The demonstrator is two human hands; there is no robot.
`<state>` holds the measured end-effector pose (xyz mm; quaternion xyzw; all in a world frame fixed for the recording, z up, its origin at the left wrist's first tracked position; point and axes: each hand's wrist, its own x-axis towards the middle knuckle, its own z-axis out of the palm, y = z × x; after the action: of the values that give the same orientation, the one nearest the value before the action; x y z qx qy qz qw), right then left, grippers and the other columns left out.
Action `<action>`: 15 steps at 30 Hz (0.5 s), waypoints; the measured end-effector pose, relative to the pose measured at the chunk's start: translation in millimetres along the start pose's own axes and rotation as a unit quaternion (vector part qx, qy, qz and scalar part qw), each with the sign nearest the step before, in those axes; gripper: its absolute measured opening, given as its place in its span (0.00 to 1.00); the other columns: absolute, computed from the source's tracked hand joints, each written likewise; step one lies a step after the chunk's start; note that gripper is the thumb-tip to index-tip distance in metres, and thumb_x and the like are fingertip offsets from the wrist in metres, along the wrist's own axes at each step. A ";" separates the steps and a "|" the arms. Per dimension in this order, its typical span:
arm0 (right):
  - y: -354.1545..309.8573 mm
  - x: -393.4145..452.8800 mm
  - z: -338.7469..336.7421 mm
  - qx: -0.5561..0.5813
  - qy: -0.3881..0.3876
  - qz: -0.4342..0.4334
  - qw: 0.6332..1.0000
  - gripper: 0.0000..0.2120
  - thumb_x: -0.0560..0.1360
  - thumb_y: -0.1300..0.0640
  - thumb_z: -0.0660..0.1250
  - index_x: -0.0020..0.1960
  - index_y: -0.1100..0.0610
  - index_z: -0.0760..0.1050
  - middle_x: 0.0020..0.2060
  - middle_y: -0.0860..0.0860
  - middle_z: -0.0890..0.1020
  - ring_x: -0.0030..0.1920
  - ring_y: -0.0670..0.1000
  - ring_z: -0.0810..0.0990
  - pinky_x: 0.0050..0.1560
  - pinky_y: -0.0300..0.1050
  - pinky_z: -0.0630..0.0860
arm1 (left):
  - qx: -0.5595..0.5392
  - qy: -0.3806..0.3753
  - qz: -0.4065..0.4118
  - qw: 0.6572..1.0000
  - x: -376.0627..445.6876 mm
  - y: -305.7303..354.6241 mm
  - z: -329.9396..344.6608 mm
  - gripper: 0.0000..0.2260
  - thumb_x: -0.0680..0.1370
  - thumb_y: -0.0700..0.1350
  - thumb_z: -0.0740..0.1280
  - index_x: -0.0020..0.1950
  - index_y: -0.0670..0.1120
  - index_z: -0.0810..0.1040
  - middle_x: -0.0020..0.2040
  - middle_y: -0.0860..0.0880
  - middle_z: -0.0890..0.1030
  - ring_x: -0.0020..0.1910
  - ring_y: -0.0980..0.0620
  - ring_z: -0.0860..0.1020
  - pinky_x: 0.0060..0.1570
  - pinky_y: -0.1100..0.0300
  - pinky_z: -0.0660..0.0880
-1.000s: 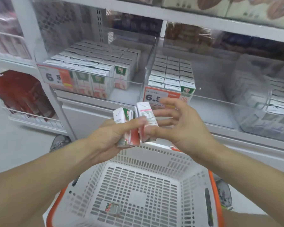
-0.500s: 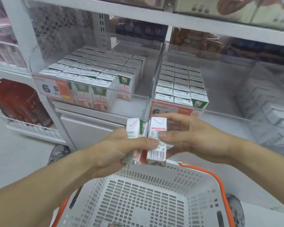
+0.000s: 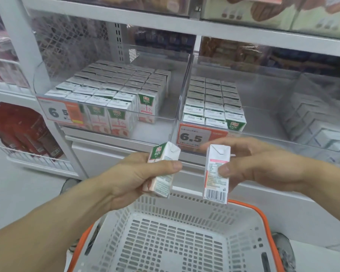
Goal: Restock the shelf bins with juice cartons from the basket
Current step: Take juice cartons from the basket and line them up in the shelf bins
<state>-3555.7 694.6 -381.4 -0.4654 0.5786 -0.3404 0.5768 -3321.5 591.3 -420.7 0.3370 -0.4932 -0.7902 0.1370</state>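
My left hand (image 3: pixel 137 179) grips a small white juice carton (image 3: pixel 162 171) with a green 100% label, tilted a little. My right hand (image 3: pixel 257 165) pinches a second carton (image 3: pixel 216 174) upright, barcode side facing me. Both cartons hang apart above the far rim of the white basket (image 3: pixel 241 218) with orange trim. Ahead, the left clear shelf bin (image 3: pixel 165 112) holds several rows of cartons with a gap at its right front. The middle bin (image 3: pixel 263 122) holds three columns of cartons on its left and bare floor on its right.
A third clear bin (image 3: pixel 312 114) of white cartons stands at the right. Orange 6.5 price tags (image 3: pixel 196 137) hang on the bin fronts. Red packs (image 3: pixel 22 128) fill a wire rack low at the left. The shelf above (image 3: pixel 165 18) overhangs the bins.
The two cartons, held side by side before, have been drawn apart, one in each hand. Both hands have risen slightly toward the shelf bins.
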 end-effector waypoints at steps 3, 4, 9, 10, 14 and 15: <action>-0.1 -2.4 -1.3 0.005 -0.024 0.009 1.000 0.23 0.64 0.62 0.75 0.59 0.63 0.77 0.44 0.59 0.84 0.45 0.56 0.84 0.44 0.55 0.82 | -0.058 0.014 -0.029 0.998 -0.7 2.4 12.3 0.11 0.66 0.41 0.76 0.45 0.41 0.81 0.35 0.45 0.79 0.37 0.47 0.81 0.47 0.44 0.83; 0.2 -3.3 -2.7 0.012 -0.025 0.010 1.000 0.24 0.64 0.60 0.75 0.58 0.64 0.77 0.45 0.59 0.84 0.45 0.57 0.84 0.44 0.55 0.82 | -0.064 0.008 -0.036 0.997 -1.2 3.8 16.0 0.12 0.65 0.42 0.76 0.46 0.40 0.82 0.40 0.42 0.80 0.41 0.44 0.82 0.47 0.42 0.82; 0.8 -9.8 -8.2 0.038 -0.018 -0.012 0.999 0.24 0.65 0.55 0.78 0.58 0.60 0.79 0.50 0.58 0.85 0.48 0.58 0.83 0.46 0.52 0.82 | -0.063 -0.021 -0.049 0.997 3.7 3.7 26.4 0.25 0.71 0.53 0.71 0.61 0.37 0.78 0.50 0.35 0.81 0.39 0.39 0.83 0.41 0.48 0.82; 0.5 -10.8 -8.4 0.038 -0.017 -0.014 0.999 0.26 0.64 0.54 0.80 0.59 0.58 0.80 0.52 0.58 0.85 0.49 0.57 0.84 0.47 0.50 0.82 | -0.066 -0.033 -0.056 0.996 4.4 3.8 28.2 0.26 0.74 0.55 0.68 0.64 0.38 0.77 0.51 0.34 0.81 0.39 0.39 0.83 0.40 0.48 0.81; -3.0 -11.9 -5.9 0.037 -0.001 0.009 0.999 0.44 0.55 0.43 0.85 0.63 0.63 0.75 0.55 0.64 0.83 0.48 0.56 0.85 0.43 0.47 0.83 | -0.035 -0.113 -0.066 0.991 7.3 6.3 31.1 0.27 0.78 0.62 0.57 0.65 0.46 0.80 0.61 0.34 0.80 0.50 0.38 0.79 0.46 0.49 0.79; -4.4 -12.2 -4.7 0.036 0.003 0.010 0.999 0.45 0.54 0.42 0.84 0.63 0.65 0.75 0.54 0.64 0.84 0.47 0.56 0.85 0.41 0.47 0.83 | -0.028 -0.130 -0.066 0.989 9.2 6.0 31.5 0.27 0.78 0.62 0.56 0.65 0.46 0.80 0.63 0.35 0.79 0.52 0.38 0.78 0.49 0.48 0.78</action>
<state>-3560.9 703.8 -372.5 -0.4375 0.5728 -0.3563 0.5947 -3350.0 605.1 -410.1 0.2592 -0.4610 -0.8482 0.0283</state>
